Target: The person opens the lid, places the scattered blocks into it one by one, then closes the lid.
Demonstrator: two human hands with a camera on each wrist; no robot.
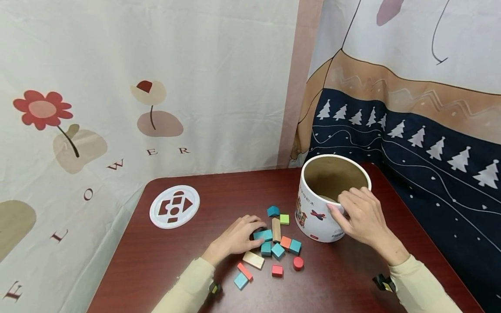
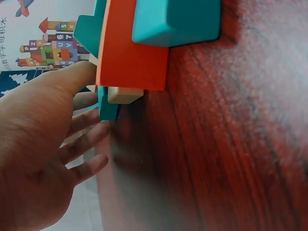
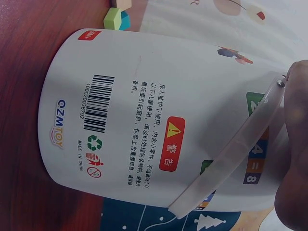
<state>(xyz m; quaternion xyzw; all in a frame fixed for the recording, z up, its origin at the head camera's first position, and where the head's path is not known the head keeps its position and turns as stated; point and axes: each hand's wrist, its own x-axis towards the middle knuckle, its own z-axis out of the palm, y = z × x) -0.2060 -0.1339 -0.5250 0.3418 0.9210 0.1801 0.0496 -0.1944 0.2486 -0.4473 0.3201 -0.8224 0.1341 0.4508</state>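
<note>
My left hand [image 1: 238, 237] reaches to a teal block [image 1: 263, 235] at the left of a loose group of blocks, with thumb and fingers on either side of it. In the left wrist view its fingers are spread and loosely bent beside the blocks, the thumb tip hidden behind an orange-red block [image 2: 132, 53]. My right hand [image 1: 362, 213] grips the near right rim of a white toy bucket [image 1: 321, 228], thumb outside and fingers over the edge. A pale strap handle [image 3: 226, 154] slants across the bucket's printed side in the right wrist view.
Around the left hand lie a wooden plank [image 1: 276, 230], a cream block [image 1: 253, 260], a green block [image 1: 284, 219], a red cylinder [image 1: 298, 263] and several others. A white lid [image 1: 185, 218] with shaped cutouts rests at the table's back left. Printed curtains hang behind and to the right.
</note>
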